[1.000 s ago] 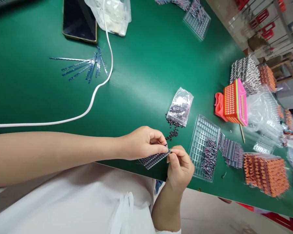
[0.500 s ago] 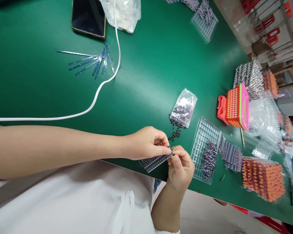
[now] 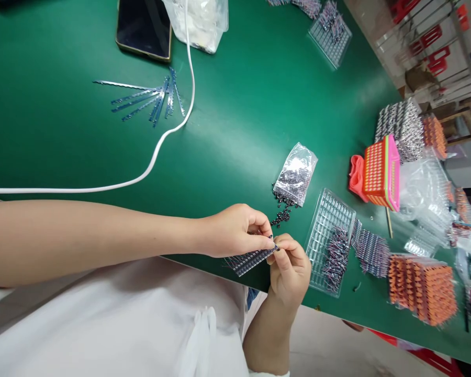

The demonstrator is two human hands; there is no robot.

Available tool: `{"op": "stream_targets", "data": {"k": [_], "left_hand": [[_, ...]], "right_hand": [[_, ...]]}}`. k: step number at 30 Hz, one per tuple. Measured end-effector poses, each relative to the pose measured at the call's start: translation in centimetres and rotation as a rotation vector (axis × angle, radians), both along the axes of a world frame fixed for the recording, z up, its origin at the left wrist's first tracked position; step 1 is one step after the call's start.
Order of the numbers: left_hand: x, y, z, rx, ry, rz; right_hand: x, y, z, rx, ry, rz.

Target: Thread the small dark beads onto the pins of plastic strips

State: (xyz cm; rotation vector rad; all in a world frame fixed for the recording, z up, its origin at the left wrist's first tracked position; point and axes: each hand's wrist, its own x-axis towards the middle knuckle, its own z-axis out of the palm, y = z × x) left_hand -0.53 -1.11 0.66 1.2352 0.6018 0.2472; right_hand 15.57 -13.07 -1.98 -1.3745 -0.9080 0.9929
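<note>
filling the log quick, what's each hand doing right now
Left hand: closed, pinching at the end of the dark ribbed strip.
Right hand: closed at that end; exact hold too small to tell.

Ribbed panel: a flat, dark sheet (image 3: 251, 261) of narrow rows set side by side, greyish with pale lines between them.
Fringe: thin hairlike strands (image 3: 231, 263) stick out at its left end.
Pose: slanted, with the right end higher than the left; upper part hidden beneath the left hand (image 3: 235, 230).
Place: at the table's near edge (image 3: 215, 271), below the left thumb.
Small dark bit: a tiny blackish piece (image 3: 277, 247) at the panel's right end, between both hands' fingertips, the right hand (image 3: 291, 269) pinching there; too small to tell its shape.
</note>
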Motion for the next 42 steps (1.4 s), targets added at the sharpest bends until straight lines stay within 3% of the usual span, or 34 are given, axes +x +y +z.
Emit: {"op": "stream_targets", "data": {"k": [9, 30, 42], "left_hand": [[-0.17, 0.19, 0.39, 0.059, 0.015, -0.076], [-0.11, 0.44, 0.25, 0.111, 0.061, -0.049], [-0.12, 0.42, 0.21, 0.091, 0.043, -0.094]], "right_hand": [[0.14, 0.06, 0.27, -0.061, 0.121, 0.061], [0.03, -0.39, 0.01, -0.062, 0.03, 0.004], [0.26, -0.02, 0.28, -0.132, 0.165, 0.04]]}}
